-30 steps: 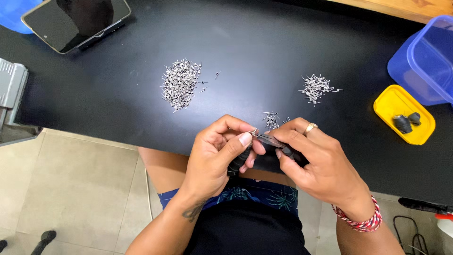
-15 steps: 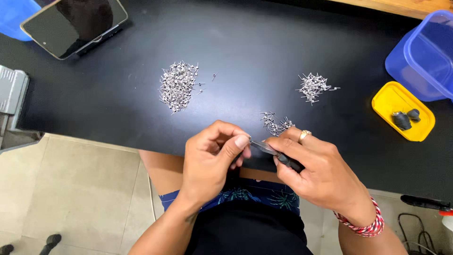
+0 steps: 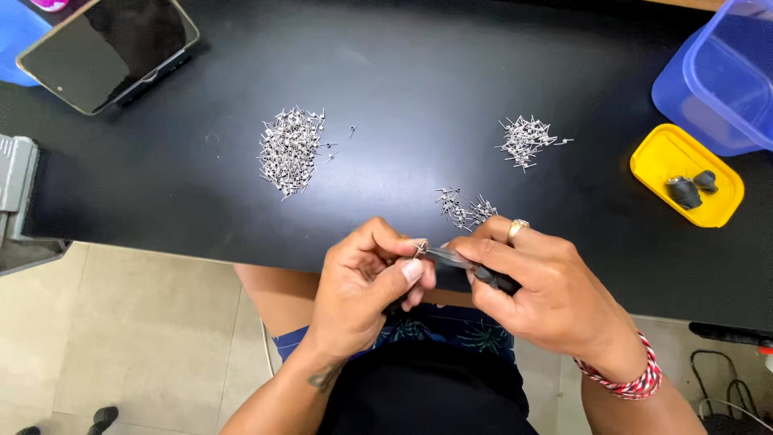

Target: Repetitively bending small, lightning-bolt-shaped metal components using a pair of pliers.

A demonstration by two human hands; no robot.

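My right hand [image 3: 539,294], with a ring and a red-and-white wrist cord, grips small dark-handled pliers [image 3: 471,268] at the table's near edge. The plier tips meet a tiny metal pin [image 3: 419,248] pinched between thumb and fingers of my left hand [image 3: 366,282]. Both hands touch over the front edge of the black table [image 3: 419,72]. A small cluster of pins [image 3: 465,209] lies just beyond my right knuckles. A large pile of pins [image 3: 290,151] lies left of centre, and a smaller pile [image 3: 525,141] lies to the right.
A dark tablet [image 3: 109,48] lies at the far left on something blue. A yellow tray [image 3: 684,185] with two dark caps sits at the right, beside a blue plastic box [image 3: 721,76]. A grey device [image 3: 16,181] is at the left edge. Tiled floor below.
The hands stay joined at the table edge with only slight shifts; the view has moved a little. The pin piles have not moved.
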